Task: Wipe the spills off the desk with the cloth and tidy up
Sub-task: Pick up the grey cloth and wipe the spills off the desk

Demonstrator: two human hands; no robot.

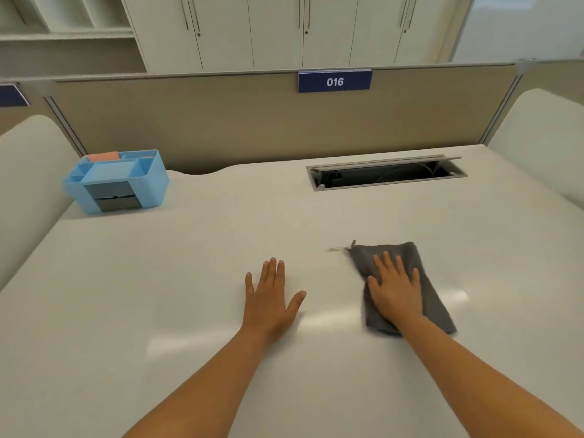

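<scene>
Cloth (426,279) — grey, folded, flat on the white bench (189,279) under the right hand (393,290). Left to right: blue organizer (117,181) far beyond the left hand (270,298), which lies flat, fingers spread, empty — right hand palm-down, fingers extended, pressing cloth.

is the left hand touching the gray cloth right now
No, the left hand lies flat on the bare desk, apart from the gray cloth, which only the right hand presses.
</scene>
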